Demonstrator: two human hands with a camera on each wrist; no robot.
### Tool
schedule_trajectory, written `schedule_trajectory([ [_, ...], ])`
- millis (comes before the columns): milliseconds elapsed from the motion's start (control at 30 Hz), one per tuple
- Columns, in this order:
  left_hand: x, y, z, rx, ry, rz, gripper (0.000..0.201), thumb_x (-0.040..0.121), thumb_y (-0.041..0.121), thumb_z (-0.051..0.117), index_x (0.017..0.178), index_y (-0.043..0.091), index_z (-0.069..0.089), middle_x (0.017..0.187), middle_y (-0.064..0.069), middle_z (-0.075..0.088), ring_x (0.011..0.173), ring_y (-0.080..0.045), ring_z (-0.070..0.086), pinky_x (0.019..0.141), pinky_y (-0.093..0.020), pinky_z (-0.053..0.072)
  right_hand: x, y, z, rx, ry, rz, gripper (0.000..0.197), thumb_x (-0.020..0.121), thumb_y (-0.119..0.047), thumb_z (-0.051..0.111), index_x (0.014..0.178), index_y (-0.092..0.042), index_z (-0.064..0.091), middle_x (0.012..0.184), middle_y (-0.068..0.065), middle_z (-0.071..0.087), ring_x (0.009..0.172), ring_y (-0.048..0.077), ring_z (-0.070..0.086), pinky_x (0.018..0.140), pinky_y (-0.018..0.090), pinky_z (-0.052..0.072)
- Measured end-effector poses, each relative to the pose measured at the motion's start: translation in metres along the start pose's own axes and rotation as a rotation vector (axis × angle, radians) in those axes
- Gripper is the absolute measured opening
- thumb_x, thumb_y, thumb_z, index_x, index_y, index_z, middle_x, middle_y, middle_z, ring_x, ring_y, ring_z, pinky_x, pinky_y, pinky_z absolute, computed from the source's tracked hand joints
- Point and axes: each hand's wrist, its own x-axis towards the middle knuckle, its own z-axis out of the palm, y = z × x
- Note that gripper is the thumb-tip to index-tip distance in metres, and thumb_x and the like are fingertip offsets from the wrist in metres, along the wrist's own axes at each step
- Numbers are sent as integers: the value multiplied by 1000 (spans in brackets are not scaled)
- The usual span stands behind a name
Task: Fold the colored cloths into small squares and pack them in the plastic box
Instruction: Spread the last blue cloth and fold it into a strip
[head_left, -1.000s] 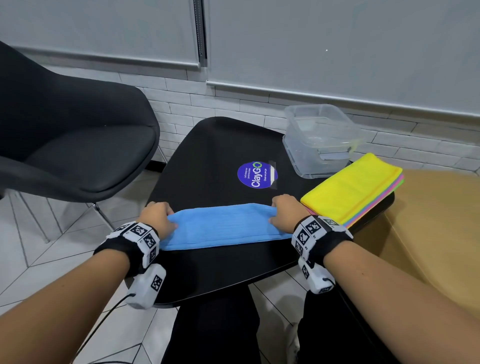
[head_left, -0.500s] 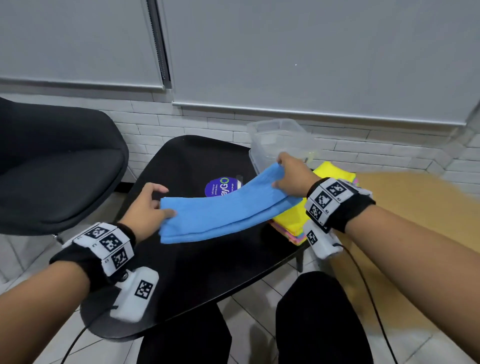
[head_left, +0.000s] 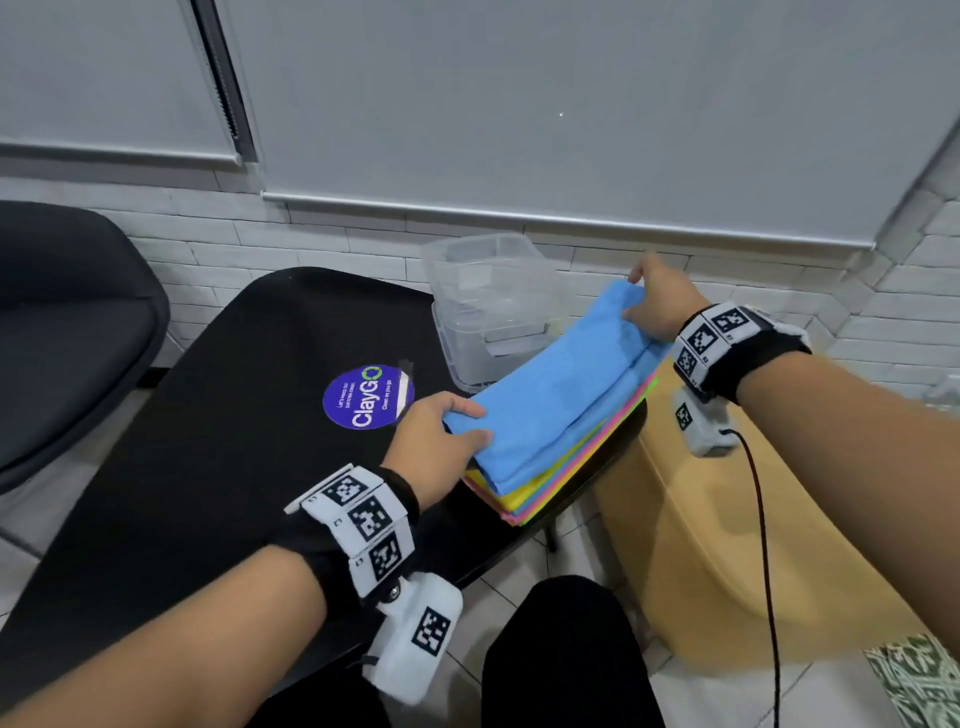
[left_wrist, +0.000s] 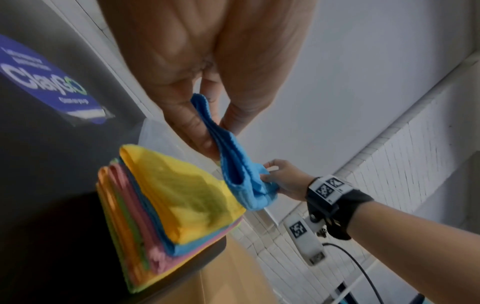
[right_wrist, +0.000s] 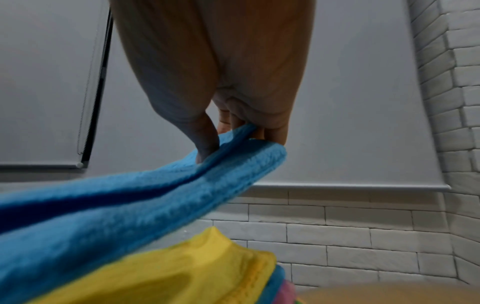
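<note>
A folded blue cloth (head_left: 561, 384) hangs stretched just above the stack of coloured cloths (head_left: 550, 488), yellow on top, at the table's right edge. My left hand (head_left: 447, 436) pinches its near end; in the left wrist view the blue cloth (left_wrist: 233, 164) runs between thumb and fingers, over the stack (left_wrist: 166, 205). My right hand (head_left: 660, 306) grips the far end; the right wrist view shows the blue cloth (right_wrist: 135, 205) pinched at its tip. The clear plastic box (head_left: 493, 301) stands empty behind the stack, left of my right hand.
The black table (head_left: 234, 441) carries a round blue ClayGo sticker (head_left: 366, 397). A black chair (head_left: 67, 332) stands to the left. A tan surface (head_left: 691, 545) lies to the right, below table height. White brick wall behind.
Both hands lifted the blue cloth off the table's front and carried it right and away, over the coloured stack. My left hand closed in toward the stack.
</note>
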Motion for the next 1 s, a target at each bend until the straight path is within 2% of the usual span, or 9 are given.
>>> schedule_trajectory([
  [100,7,-6,14,49,4,-19,17,82,10,72,95,16,62,102,-8,64,71,-16,62,67,-30,55,14,15,15,17,-7,16,37,88,-6,57,123,-6,44,109,20,54,86,29,49,69,32,36],
  [267,13,-16,28,200,16,-18,19,83,17,71,96,24,59,110,-1,61,96,-17,63,87,-40,54,30,32,45,39,-17,7,32,90,-7,58,120,-5,46,109,20,56,82,27,49,68,31,36],
  [400,14,-18,33,402,56,52,21,86,18,67,104,23,57,110,1,51,100,-17,55,88,-28,46,35,44,71,30,-35,5,33,89,-9,61,120,-8,49,113,21,56,84,28,49,70,31,37],
  [467,14,-19,34,468,53,57,21,86,17,64,105,22,57,108,1,47,98,-17,53,83,-22,40,36,48,78,26,-52,6,35,89,-11,62,122,-8,51,118,20,54,93,30,52,76,33,40],
  [533,14,-19,35,526,58,65,22,86,17,62,107,22,56,109,2,40,102,-17,50,83,-21,38,36,52,81,-24,-55,-12,38,91,-16,59,128,-10,51,127,15,50,112,32,50,91,38,42],
  [667,12,-11,42,773,133,148,38,88,28,57,125,27,48,132,-1,27,126,-22,29,100,-35,31,29,49,79,-143,7,-65,45,99,-32,44,141,-17,39,138,9,41,127,31,39,99,50,33],
  [767,12,-6,53,924,75,181,57,94,49,43,146,36,24,157,-1,-2,145,-24,-1,113,-52,14,21,42,83,-160,-24,-114,57,99,-50,32,150,-25,22,154,3,25,140,28,26,106,56,27],
  [867,15,-14,65,1098,-81,186,68,92,66,19,150,40,-7,156,5,-26,144,-26,-22,111,-64,0,17,41,96,-205,-129,-119,63,96,-62,21,151,-35,9,161,-3,6,147,25,7,111,61,13],
  [1000,15,-37,73,1185,-224,121,78,82,71,3,148,36,-18,156,5,-28,144,-26,-24,109,-69,-3,11,47,118,-238,-233,-82,64,93,-66,14,151,-41,4,161,-6,-5,148,23,0,112,62,9],
])
